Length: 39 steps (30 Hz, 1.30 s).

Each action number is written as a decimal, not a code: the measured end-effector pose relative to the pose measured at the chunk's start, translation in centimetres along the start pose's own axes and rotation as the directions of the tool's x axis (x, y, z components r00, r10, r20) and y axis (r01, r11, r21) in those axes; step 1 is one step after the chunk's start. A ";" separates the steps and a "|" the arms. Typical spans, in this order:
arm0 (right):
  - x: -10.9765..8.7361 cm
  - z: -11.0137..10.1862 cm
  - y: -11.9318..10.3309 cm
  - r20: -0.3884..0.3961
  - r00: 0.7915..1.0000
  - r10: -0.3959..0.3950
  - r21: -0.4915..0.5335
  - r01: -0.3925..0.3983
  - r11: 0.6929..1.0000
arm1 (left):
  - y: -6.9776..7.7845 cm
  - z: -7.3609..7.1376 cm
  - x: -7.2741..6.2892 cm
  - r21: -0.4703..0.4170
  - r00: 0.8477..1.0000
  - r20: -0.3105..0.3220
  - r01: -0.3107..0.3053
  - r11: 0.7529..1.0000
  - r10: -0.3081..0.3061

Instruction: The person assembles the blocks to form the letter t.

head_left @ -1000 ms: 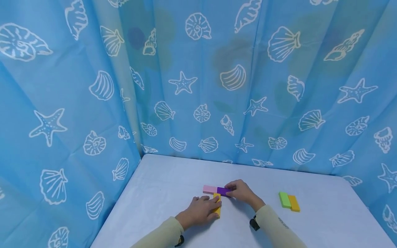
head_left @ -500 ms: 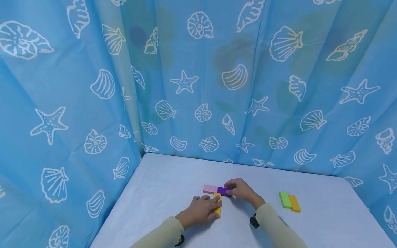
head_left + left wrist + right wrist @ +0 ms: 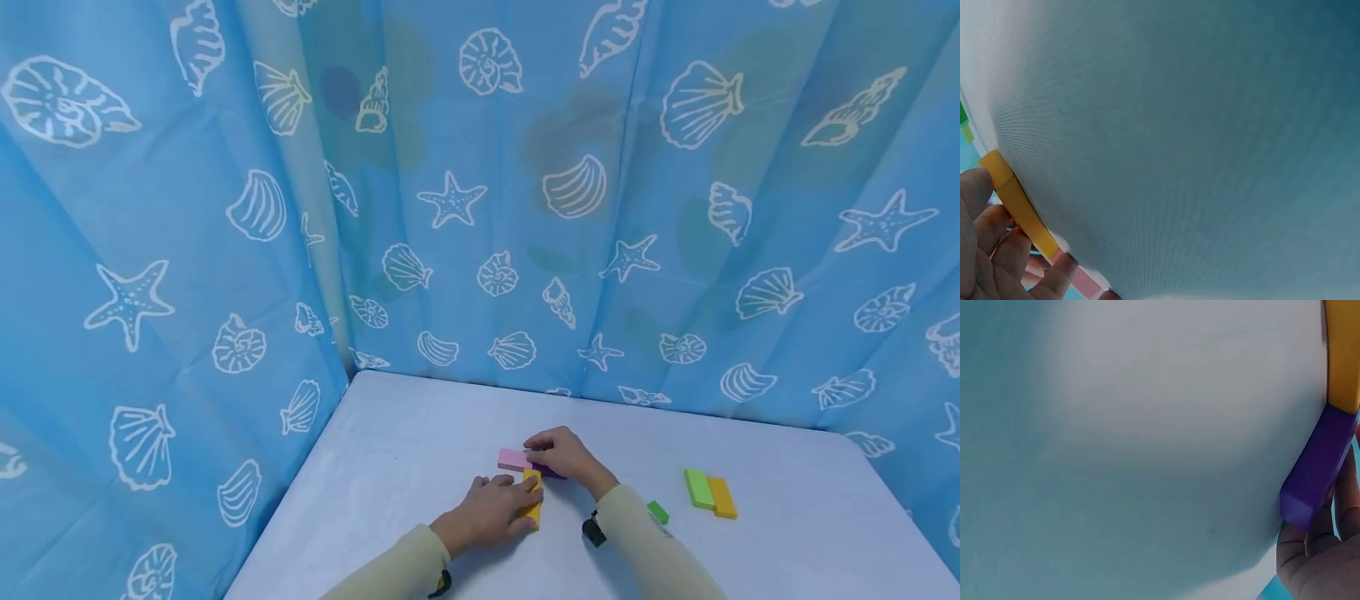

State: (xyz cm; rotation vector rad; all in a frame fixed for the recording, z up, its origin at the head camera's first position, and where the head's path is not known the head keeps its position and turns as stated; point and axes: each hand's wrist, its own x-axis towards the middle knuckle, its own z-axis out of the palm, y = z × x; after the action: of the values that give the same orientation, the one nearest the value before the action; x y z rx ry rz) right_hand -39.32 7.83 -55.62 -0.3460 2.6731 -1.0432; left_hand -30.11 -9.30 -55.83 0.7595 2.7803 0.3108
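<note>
Two bare hands close in on coloured blocks on a white table (image 3: 405, 433). The left hand (image 3: 487, 510) reaches in from seven o'clock and lies over a yellow-orange rectangular block (image 3: 532, 517); its fingers are spread and relaxed, some tips resting across the block, with the thumb by its near end. At eleven o'clock from that block sits a pale pink rectangular block (image 3: 513, 459), and at one o'clock a deep purple rectangular block (image 3: 553, 473). The right hand (image 3: 564, 454), coming from five o'clock, curls its fingers round the purple block and grips it; the right wrist view shows that block's end meeting the yellow-orange one. Fingers cover the join between purple and pink, so contact there cannot be told. At three o'clock, a small bright green block (image 3: 658, 512) shows partly from behind the beige right sleeve (image 3: 645, 542). From it, toward two o'clock, a lime-green rectangular block (image 3: 699, 488) and an orange rectangular block (image 3: 722, 498) lie touching, side by side.
</note>
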 end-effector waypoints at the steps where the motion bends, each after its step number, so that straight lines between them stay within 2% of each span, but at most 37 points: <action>1: 0.0 0.0 -0.1 0.007 1.000 0.003 0.009 -0.003 1.000 | 0.0 0.0 0.0 0.002 1.000 0.000 0.000 1.000 0.000; 6: 0.0 0.3 -0.2 0.031 1.000 -0.001 0.030 0.000 1.000 | 0.1 -0.1 0.0 0.014 1.000 -0.007 -0.015 1.000 0.015; 23: -0.1 0.6 -0.4 0.013 1.000 0.017 0.036 -0.018 0.999 | -0.4 0.2 0.2 0.026 1.000 -0.009 -0.021 0.999 0.022; 31: -0.3 -0.8 0.5 -0.006 1.000 -0.027 0.018 0.027 0.999 | -0.2 0.1 0.5 0.037 1.000 -0.015 -0.015 0.999 0.015; 39: -1.8 -2.6 1.5 0.005 1.000 -0.010 0.044 0.010 0.999 | 0.0 0.1 0.3 0.026 1.000 -0.013 -0.007 1.000 0.007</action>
State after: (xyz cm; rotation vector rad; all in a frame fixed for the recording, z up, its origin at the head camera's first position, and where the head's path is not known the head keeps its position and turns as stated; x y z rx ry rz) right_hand -38.69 11.07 -54.48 -0.3534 2.6420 -1.1013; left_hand -30.33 -9.11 -55.98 0.7759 2.7998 0.2831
